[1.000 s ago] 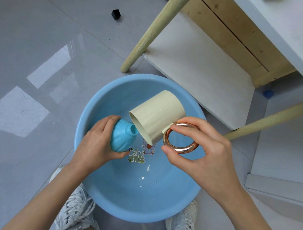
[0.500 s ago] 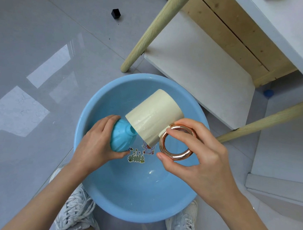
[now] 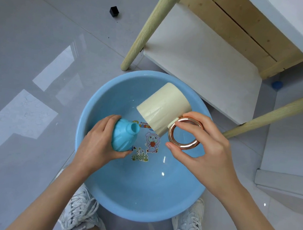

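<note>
A round blue basin (image 3: 89,125) sits on the floor between my feet, with a cartoon print on its bottom and a little water. My left hand (image 3: 97,144) grips a small light-blue bottle (image 3: 124,137), its open neck pointing up and to the right. My right hand (image 3: 203,150) pinches the shiny copper ring handle (image 3: 184,136) of a cream mug (image 3: 163,106). The mug is tipped on its side over the basin with its mouth facing the bottle. A gap separates mug and bottle.
Two pale wooden table legs (image 3: 148,26) slant to the floor behind and right of the basin, with a white shelf board (image 3: 200,54) between them. A small black cube (image 3: 114,11) lies on the grey tile floor. My white sneakers (image 3: 78,214) flank the basin's near rim.
The mug and bottle were touching mouth to neck; now they are apart, the mug lifted up and to the right, the bottle neck turned upward.
</note>
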`<state>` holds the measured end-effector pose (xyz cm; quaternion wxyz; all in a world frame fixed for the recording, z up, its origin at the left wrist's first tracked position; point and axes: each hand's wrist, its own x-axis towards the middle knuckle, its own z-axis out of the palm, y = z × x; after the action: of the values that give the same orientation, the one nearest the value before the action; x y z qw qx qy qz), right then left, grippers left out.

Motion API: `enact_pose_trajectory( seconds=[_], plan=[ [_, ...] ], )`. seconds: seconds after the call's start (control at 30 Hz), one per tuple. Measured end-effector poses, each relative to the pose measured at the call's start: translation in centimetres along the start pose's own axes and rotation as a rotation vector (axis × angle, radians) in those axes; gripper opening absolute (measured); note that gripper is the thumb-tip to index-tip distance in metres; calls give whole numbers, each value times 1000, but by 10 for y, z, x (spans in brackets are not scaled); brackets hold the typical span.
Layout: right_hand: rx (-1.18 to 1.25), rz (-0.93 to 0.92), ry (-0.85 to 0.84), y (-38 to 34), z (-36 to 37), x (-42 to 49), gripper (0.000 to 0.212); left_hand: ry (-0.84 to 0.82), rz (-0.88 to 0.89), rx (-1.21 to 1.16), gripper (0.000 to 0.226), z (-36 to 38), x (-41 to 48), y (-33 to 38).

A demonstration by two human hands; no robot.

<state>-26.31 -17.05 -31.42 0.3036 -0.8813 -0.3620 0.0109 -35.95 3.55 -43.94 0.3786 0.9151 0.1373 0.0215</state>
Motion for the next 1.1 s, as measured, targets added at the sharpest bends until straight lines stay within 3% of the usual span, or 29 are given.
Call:
enact_pose_trajectory(
  seconds=[0.2, 0.43, 0.73, 0.93, 1.1],
  plan=[
    [-122, 63, -129, 58, 34, -9, 32, -11, -4, 30, 93, 0, 0, 3],
    [-396, -113, -247, 90, 76, -6, 45, -31, -31, 65, 95, 1, 0, 3],
    [-660, 30, -348, 116, 84, -24, 59, -52, -41, 75, 96, 3, 0, 1],
    [-503, 155, -313, 102, 70, -59, 41, -45, -33, 72, 95, 3, 1, 2],
    [-148, 420, -374, 74, 71, -78, 34, -41, -38, 55, 95, 3, 0, 1]
  ],
)
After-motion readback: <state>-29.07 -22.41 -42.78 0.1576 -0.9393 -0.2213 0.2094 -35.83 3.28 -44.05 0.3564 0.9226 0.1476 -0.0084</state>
